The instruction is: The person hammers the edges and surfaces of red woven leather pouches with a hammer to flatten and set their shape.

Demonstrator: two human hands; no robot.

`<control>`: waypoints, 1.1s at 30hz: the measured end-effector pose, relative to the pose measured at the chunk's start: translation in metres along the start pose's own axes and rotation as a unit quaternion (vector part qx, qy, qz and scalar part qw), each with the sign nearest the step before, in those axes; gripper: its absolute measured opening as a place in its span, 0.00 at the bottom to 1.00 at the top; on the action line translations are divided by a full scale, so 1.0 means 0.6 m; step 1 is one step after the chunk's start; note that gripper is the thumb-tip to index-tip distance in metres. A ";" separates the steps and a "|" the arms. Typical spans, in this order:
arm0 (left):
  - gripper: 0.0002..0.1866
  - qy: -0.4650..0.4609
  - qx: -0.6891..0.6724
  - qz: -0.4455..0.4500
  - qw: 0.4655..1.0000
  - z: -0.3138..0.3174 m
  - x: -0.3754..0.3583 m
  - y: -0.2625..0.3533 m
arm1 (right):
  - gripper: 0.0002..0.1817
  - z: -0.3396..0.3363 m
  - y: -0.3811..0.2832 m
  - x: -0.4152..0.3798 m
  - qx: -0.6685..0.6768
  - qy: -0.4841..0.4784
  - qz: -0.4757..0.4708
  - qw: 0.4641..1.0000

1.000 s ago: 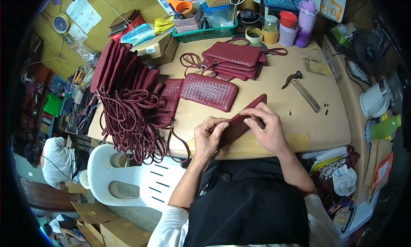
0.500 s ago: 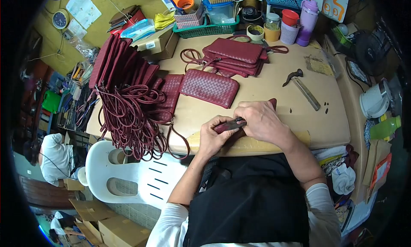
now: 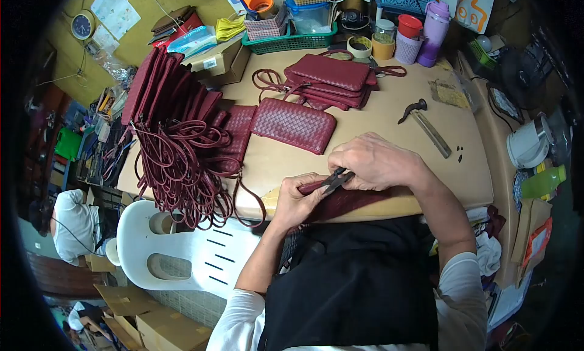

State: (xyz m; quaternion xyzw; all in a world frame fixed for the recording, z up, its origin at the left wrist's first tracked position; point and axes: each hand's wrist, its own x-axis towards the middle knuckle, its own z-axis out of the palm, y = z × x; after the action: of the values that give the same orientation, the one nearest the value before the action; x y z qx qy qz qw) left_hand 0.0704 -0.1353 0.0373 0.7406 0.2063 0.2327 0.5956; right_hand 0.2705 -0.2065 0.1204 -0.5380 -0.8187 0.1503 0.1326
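Observation:
My left hand (image 3: 296, 199) is closed at the table's front edge, pinching the edge of a dark red leather piece that looks like a pouch (image 3: 350, 205). The rest of it lies below my hands, partly hidden by them. My right hand (image 3: 377, 162) is closed round a dark two-jawed tool (image 3: 336, 182), like scissors or pliers. The tool's jaws are parted and lie against the red edge beside my left thumb. Beyond my hands lies a woven dark red wristlet pouch (image 3: 294, 126), flat on the table.
More pouches form a stack (image 3: 331, 74) at the back, and a row with looped straps (image 3: 182, 162) stands at left. A hammer (image 3: 431, 132) lies at right. A green basket (image 3: 286, 44) and a purple tumbler (image 3: 434, 34) line the back. A white chair (image 3: 188, 241) is front left.
My right hand has lifted slightly and turned, and the tool's jaws now show parted. The red piece lies lower, spread along the table edge. The view has shifted a little.

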 end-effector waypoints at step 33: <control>0.09 0.194 0.127 0.142 0.963 0.013 -0.007 0.006 | 0.19 0.083 -0.064 -0.052 0.096 0.273 0.194 0.937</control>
State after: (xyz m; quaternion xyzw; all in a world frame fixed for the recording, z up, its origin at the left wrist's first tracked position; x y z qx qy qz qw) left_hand 0.0718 -0.1444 0.0388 0.7724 0.2386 0.4257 0.4066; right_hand 0.2314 -0.2548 0.0879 -0.6914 -0.6124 0.0984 0.3705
